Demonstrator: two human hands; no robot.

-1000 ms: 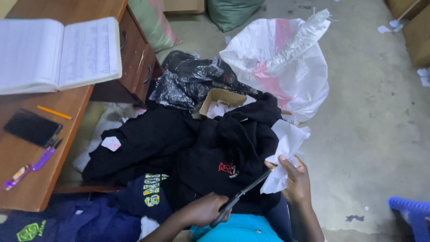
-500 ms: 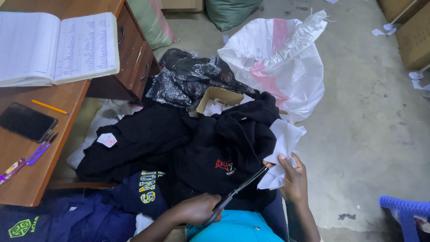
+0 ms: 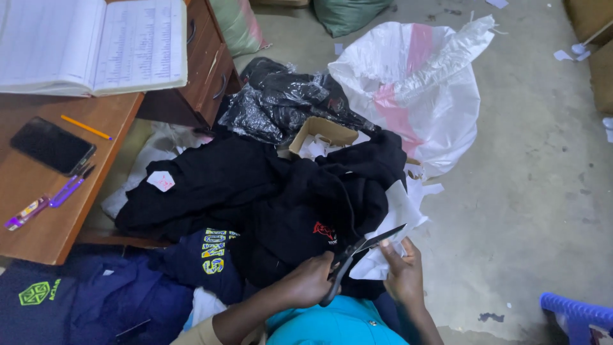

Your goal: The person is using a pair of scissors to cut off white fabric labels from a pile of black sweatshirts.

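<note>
Two hands work low in the head view, at about 6 o'clock of the frame. Your left hand (image 3: 311,281) is closed around the handles of dark scissors (image 3: 357,255), whose blades stand open and point toward 2 o'clock. Your right hand (image 3: 402,275) pinches a white sheet of paper (image 3: 396,220) between thumb and fingers, and the paper rises toward 12 o'clock from that hand, with the scissor blades touching its lower edge.

Just behind both hands lies a heap of black garments (image 3: 268,191), one with a small red emblem near your left hand. At 9 o'clock of the heap you see dark blue clothing (image 3: 96,294) with yellow-green print. A small cardboard box (image 3: 319,135) sits at 12 o'clock of the heap, black plastic bags (image 3: 281,96) beyond it, and a large white and pink sack (image 3: 415,89) at 2 o'clock.

On the wooden desk (image 3: 38,211) at 10 o'clock rest an open ledger (image 3: 96,45), a black phone (image 3: 52,145), an orange pencil (image 3: 86,128) and a purple pen (image 3: 67,188). A blue plastic crate (image 3: 578,316) shows at 4 o'clock.
</note>
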